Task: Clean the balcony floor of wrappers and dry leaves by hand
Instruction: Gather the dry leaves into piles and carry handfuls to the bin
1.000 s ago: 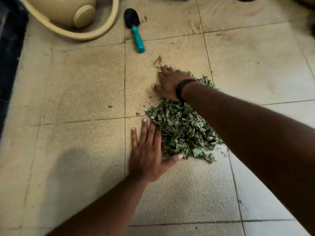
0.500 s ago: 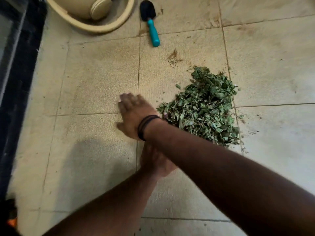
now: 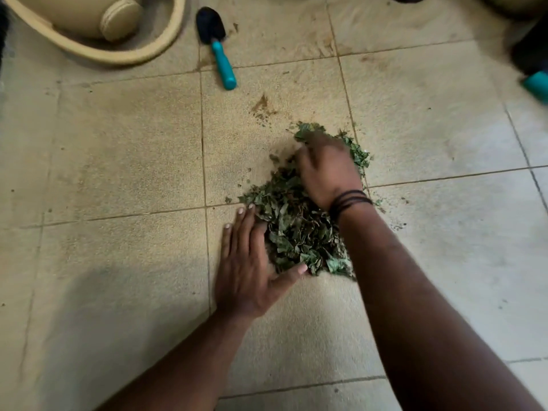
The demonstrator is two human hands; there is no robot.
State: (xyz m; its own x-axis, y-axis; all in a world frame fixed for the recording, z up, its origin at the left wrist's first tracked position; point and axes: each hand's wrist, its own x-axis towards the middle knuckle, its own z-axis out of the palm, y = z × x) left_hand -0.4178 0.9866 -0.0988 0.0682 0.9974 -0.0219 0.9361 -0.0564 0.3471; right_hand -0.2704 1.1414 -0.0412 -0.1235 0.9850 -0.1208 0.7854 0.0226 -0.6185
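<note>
A heap of dry green leaves (image 3: 296, 226) lies on the beige tiled floor (image 3: 124, 149) in the middle of the view. My left hand (image 3: 252, 268) lies flat on the floor, fingers straight, pressed against the heap's left edge with the thumb along its near edge. My right hand (image 3: 326, 170) rests on the far part of the heap, fingers bent down into the leaves; a black cord band circles its wrist. Motion blur hides whether those fingers hold any leaves.
A small black trowel with a teal handle (image 3: 221, 54) lies on the floor beyond the heap. A beige pot in a round saucer (image 3: 98, 28) stands at the far left. A dark object with a teal part (image 3: 533, 66) sits at the right edge. A brown dirt smear (image 3: 262, 106) marks the tile.
My right hand has swung from the bare floor left of the heap back onto the heap's far side. My left hand, then hidden under the right arm, shows again at the heap's left edge.
</note>
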